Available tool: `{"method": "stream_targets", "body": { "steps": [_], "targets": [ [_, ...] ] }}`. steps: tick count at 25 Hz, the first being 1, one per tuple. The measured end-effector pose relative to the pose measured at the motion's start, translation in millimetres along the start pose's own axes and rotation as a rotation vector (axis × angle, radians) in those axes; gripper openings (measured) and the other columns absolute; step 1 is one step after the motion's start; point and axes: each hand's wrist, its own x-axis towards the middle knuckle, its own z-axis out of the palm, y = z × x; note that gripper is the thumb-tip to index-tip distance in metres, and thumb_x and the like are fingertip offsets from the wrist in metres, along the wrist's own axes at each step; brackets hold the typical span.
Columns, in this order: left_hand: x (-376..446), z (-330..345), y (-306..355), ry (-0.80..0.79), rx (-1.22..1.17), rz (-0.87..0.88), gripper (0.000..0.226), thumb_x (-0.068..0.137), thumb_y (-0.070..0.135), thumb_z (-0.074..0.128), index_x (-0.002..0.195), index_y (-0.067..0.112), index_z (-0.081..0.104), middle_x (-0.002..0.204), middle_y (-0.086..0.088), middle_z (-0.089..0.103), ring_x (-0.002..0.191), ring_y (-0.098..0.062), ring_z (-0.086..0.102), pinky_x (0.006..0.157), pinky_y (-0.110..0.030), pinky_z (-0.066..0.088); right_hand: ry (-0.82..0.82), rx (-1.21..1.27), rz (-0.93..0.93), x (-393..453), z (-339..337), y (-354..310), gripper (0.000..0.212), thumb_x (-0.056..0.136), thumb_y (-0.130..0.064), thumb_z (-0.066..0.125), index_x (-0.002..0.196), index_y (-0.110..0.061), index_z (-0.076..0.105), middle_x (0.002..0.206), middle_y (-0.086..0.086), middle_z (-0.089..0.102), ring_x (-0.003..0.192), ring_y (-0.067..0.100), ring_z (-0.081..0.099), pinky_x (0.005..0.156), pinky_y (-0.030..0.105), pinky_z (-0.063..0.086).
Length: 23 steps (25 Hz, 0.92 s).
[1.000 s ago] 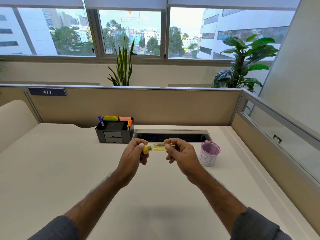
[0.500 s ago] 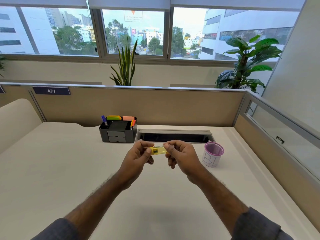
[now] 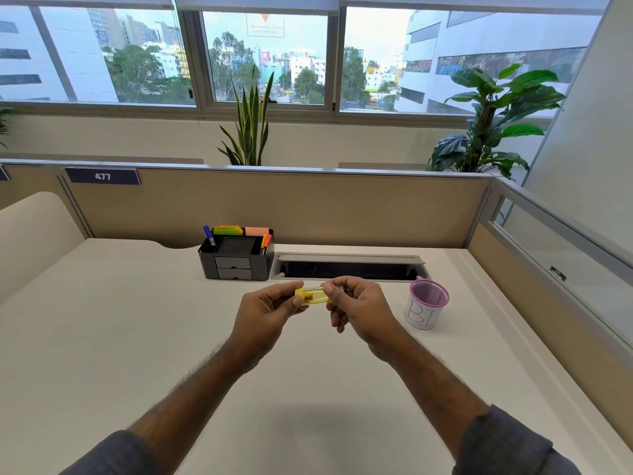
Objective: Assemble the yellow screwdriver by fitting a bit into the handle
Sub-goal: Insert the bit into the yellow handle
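I hold a short, see-through yellow screwdriver handle [image 3: 312, 296] level above the middle of the white desk [image 3: 102, 337]. My left hand [image 3: 267, 311] pinches its left end, where an opaque yellow cap sits. My right hand [image 3: 359, 310] grips its right end with thumb and forefinger. A thin metal bit [image 3: 312, 288] lies along the top of the handle, its right end hidden under my right fingers. Whether the bit sits inside the handle I cannot tell.
A purple mesh cup [image 3: 426, 303] marked "B1" stands right of my right hand. A black desk organiser [image 3: 236, 258] with pens and sticky notes sits behind, beside a grey cable slot [image 3: 349, 267]. A beige partition [image 3: 308, 207] bounds the desk at the back and right.
The yellow cap in my left hand and the handle in my right hand were apart; they have come together. Both hands have closed in on the handle.
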Motion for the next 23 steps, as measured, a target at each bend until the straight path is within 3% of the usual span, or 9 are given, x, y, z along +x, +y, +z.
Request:
{"method": "stream_targets", "body": {
  "steps": [11, 17, 20, 23],
  "targets": [
    [16, -8, -19, 0.052, 0.047, -0.032, 0.034, 0.086, 0.004, 0.065, 0.119, 0.007, 0.066, 0.097, 0.009, 0.073, 0.091, -0.009, 0.073, 0.075, -0.014, 0.056, 0.017, 0.04, 0.052, 22, 15, 15, 0.022, 0.094, -0.02, 0.058, 0.106, -0.003, 0.067, 0.075, 0.013, 0.063, 0.061, 0.023, 0.059, 0.054, 0.03, 0.054],
    [39, -37, -33, 0.081, 0.123, -0.043, 0.032, 0.088, 0.005, 0.064, 0.116, 0.018, 0.068, 0.104, 0.005, 0.074, 0.099, -0.009, 0.07, 0.08, -0.016, 0.057, -0.077, 0.016, 0.077, 52, 27, 22, 0.029, 0.093, -0.011, 0.06, 0.122, -0.004, 0.058, 0.093, 0.019, 0.067, 0.075, 0.029, 0.065, 0.07, 0.038, 0.058],
    [56, -52, -41, 0.102, 0.157, -0.04, 0.032, 0.089, 0.005, 0.064, 0.112, 0.027, 0.068, 0.102, 0.01, 0.073, 0.097, -0.001, 0.069, 0.073, -0.009, 0.053, -0.039, -0.014, 0.061, 76, 39, 28, 0.026, 0.091, -0.008, 0.062, 0.116, -0.005, 0.06, 0.099, 0.022, 0.069, 0.079, 0.031, 0.07, 0.072, 0.04, 0.06],
    [82, -72, -50, 0.129, 0.217, -0.05, 0.031, 0.088, 0.005, 0.064, 0.117, 0.018, 0.067, 0.102, 0.006, 0.072, 0.095, 0.005, 0.067, 0.073, -0.006, 0.052, -0.036, -0.053, 0.038, 105, 55, 34, 0.022, 0.089, -0.009, 0.065, 0.111, -0.008, 0.061, 0.097, 0.017, 0.071, 0.08, 0.03, 0.072, 0.068, 0.034, 0.06]
  ]
}}
